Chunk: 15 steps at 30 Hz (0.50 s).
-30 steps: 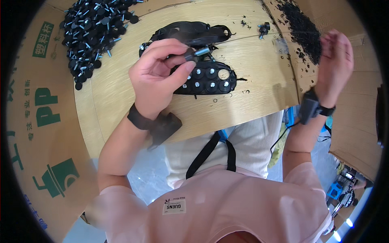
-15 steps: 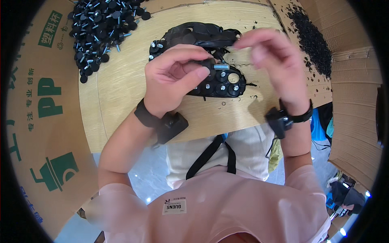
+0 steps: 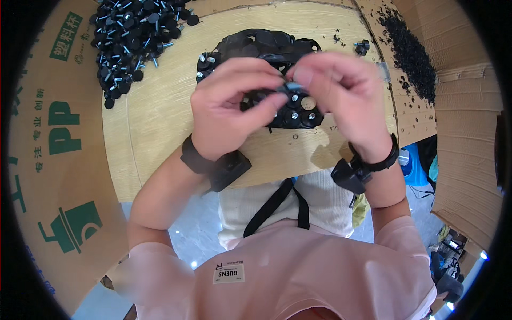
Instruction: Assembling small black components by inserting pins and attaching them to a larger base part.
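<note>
My left hand [image 3: 226,106] is closed in a pinch around a black-headed bolt [image 3: 294,86]. Its silvery threaded shank points right, partly covered by fingers. At that shank end my right hand [image 3: 349,96] has thumb and fingers drawn together; blur hides exactly what they grip. Both hands are held over a black moulded rubbery sheet [image 3: 266,48] on the table. In the sheet's near part [image 3: 304,124], several bolts with shiny ends stand in round cups, beside a round opening [image 3: 308,103]. My left hand covers much of its left side.
A heap of black-headed bolts [image 3: 136,40] lies at the far left of the wooden table [image 3: 160,128]. Small black scraps [image 3: 408,58] are piled at the far right. Two black round-headed pieces [image 3: 362,48] sit nearer. Cardboard walls [image 3: 69,138] rise on both sides.
My right hand has moved left and inward, from apart to the bolt's shank end. The two black pieces at the far right now show. My left hand keeps its pinch.
</note>
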Each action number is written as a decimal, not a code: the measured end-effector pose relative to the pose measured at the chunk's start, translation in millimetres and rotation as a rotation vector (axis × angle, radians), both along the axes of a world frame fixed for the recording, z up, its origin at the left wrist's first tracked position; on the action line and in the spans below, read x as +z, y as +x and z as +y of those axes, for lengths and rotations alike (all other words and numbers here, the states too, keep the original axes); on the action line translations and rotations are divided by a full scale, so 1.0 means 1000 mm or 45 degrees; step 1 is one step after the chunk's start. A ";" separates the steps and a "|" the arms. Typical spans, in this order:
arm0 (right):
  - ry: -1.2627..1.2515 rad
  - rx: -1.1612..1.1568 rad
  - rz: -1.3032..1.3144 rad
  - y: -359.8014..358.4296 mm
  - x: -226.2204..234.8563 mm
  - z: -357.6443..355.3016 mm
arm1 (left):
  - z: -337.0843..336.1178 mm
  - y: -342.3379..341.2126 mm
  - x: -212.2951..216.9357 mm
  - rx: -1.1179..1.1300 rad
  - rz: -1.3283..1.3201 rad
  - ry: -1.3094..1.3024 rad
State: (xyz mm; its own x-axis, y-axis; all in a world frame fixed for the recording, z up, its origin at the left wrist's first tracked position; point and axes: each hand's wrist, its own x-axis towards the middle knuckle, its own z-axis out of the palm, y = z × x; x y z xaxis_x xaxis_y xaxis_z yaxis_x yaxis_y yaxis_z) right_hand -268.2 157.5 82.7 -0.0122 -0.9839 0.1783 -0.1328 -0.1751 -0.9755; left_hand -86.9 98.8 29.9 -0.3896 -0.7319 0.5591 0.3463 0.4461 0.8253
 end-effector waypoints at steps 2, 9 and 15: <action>0.065 -0.096 0.007 -0.006 0.000 -0.010 | 0.001 0.001 0.001 -0.166 0.027 -0.128; 0.199 0.294 -0.003 -0.002 -0.010 0.009 | -0.001 -0.002 -0.006 0.085 0.091 0.119; 0.260 0.259 -0.809 -0.009 -0.006 0.000 | 0.002 -0.001 -0.001 0.150 -0.236 -0.298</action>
State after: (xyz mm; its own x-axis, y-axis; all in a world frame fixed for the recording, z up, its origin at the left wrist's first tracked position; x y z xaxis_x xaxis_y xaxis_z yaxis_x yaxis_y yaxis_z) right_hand -277.5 157.6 76.2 0.1349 -0.9908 0.0085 0.4908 0.0594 -0.8693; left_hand -88.3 100.3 29.0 -0.4205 -0.6379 0.6452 0.1346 0.6594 0.7396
